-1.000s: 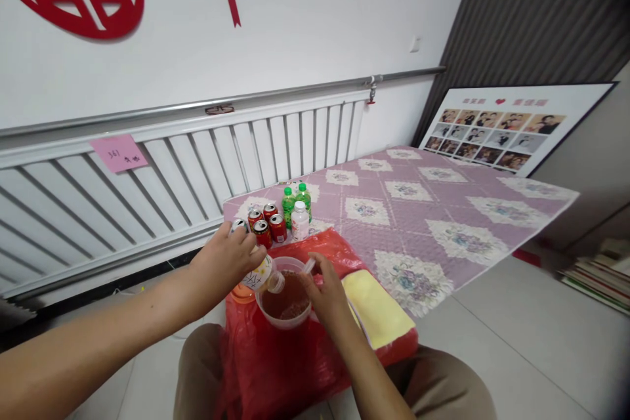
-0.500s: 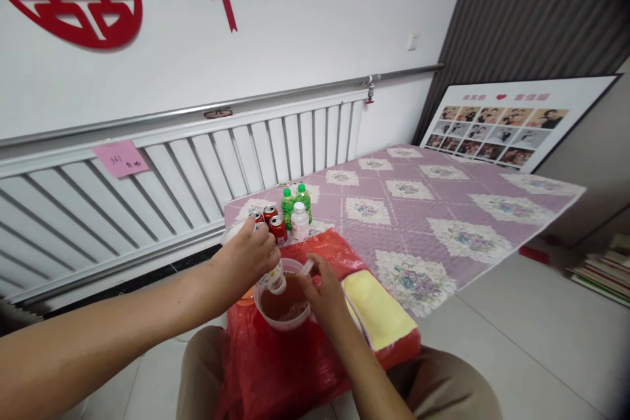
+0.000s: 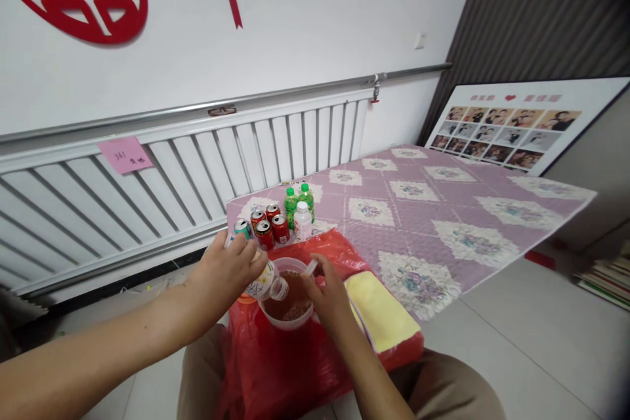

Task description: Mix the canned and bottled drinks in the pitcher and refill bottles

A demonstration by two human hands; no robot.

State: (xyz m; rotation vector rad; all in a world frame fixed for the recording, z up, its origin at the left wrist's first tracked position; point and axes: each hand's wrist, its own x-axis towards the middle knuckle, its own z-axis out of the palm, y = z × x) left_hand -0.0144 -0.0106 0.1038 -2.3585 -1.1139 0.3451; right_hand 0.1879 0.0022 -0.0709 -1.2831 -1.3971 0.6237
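Observation:
My left hand (image 3: 227, 269) grips a small clear bottle (image 3: 266, 282) tipped neck-down over a clear plastic bowl (image 3: 289, 315) that holds brown liquid. My right hand (image 3: 329, 290) rests at the bowl's right rim and pinches a small white cap (image 3: 311, 267) between its fingers. The bowl sits on a red plastic sheet (image 3: 295, 367) at the near corner of the table.
Several red cans (image 3: 268, 227), a teal can (image 3: 242, 228), two green bottles (image 3: 298, 202) and a white bottle (image 3: 302, 220) stand behind the bowl. A yellow cloth (image 3: 381, 315) lies to the right. The purple quilted tablecloth (image 3: 443, 210) stretches back to a photo board (image 3: 512, 125). A radiator (image 3: 162, 184) lines the wall.
The bottle stays tipped over the bowl while my left hand shifts slightly. The view has drifted a little; the teal can shows again behind my left hand.

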